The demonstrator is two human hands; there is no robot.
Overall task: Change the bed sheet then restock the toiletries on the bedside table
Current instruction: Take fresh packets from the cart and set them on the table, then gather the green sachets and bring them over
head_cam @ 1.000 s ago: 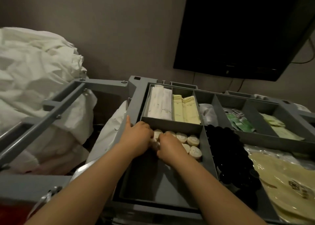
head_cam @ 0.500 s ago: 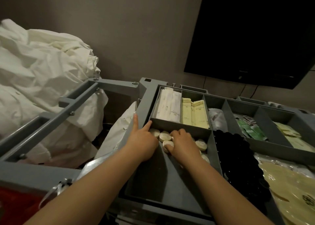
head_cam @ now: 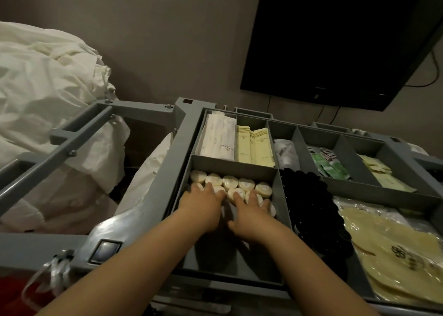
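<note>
A grey cart tray (head_cam: 182, 162) with dividers holds the toiletries. Several small round cream soaps (head_cam: 244, 184) lie in rows at the far end of its near-left compartment. My left hand (head_cam: 200, 208) lies palm down on the left soaps, fingers stretched over them. My right hand (head_cam: 251, 211) lies beside it, fingers spread and touching the soaps on the right. Neither hand plainly grips one. Behind that compartment stand white sachets (head_cam: 217, 138) and yellow sachets (head_cam: 254, 146).
Crumpled white bed linen (head_cam: 48, 104) fills the cart's bag frame (head_cam: 79, 133) on the left. Black items (head_cam: 309, 208), green packets (head_cam: 332, 168) and yellow bagged slippers (head_cam: 393, 255) fill compartments to the right. A dark wall television (head_cam: 335, 40) hangs above the cart.
Both hands have flattened and spread over the soaps; my left index finger no longer points up along the tray's edge. The row of soaps behind the hands shows more fully now.
</note>
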